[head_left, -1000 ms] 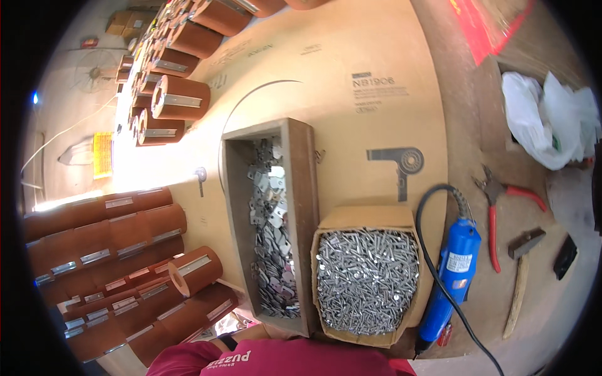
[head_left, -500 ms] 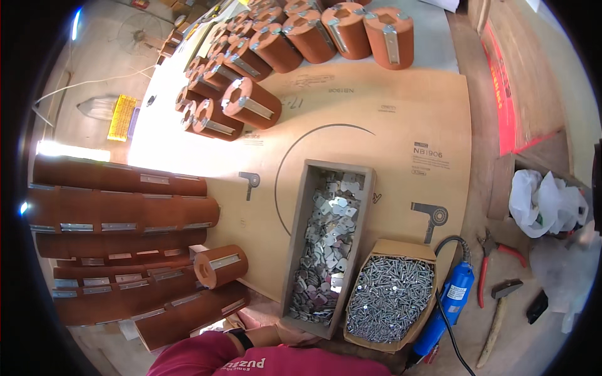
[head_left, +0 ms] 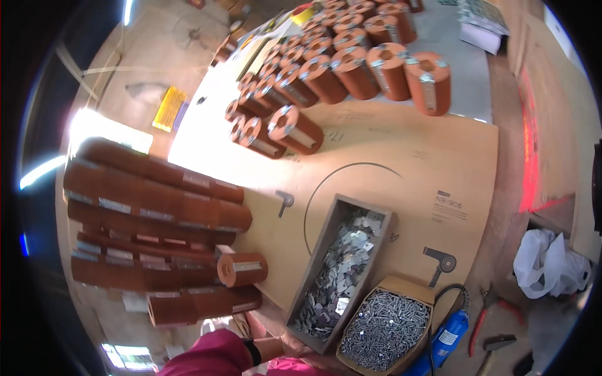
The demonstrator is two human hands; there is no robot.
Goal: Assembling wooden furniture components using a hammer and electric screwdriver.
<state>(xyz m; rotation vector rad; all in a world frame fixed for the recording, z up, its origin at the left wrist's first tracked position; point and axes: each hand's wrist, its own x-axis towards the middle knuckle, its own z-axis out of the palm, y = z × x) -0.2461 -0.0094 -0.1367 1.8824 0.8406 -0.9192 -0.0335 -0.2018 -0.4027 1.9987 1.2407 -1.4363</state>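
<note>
My left hand (head_left: 293,346) is at the lower edge, by the near end of a long grey-brown box (head_left: 311,255) of small flat metal plates (head_left: 343,252). A dark band (head_left: 253,352) circles its wrist; the fingers are hidden, so I cannot tell what it holds. My right hand does not show. Right of the long box stands a cardboard carton full of screws (head_left: 385,326). A blue electric screwdriver (head_left: 444,341) with a black cord lies beside the carton. A single brown cylinder (head_left: 244,269) with a metal strip lies to the left.
Rows of brown cylinders (head_left: 157,207) lie at the left; several more stand upright (head_left: 323,78) at the back. A printed cardboard sheet (head_left: 401,156) covers the table. At the right are red-handled pliers (head_left: 480,326), a hammer (head_left: 499,343) and a white plastic bag (head_left: 542,263).
The view has tilted and shifted, so most things sit lower in the picture and many farther right. My left hand remains near the long box's near end. No object has visibly been moved.
</note>
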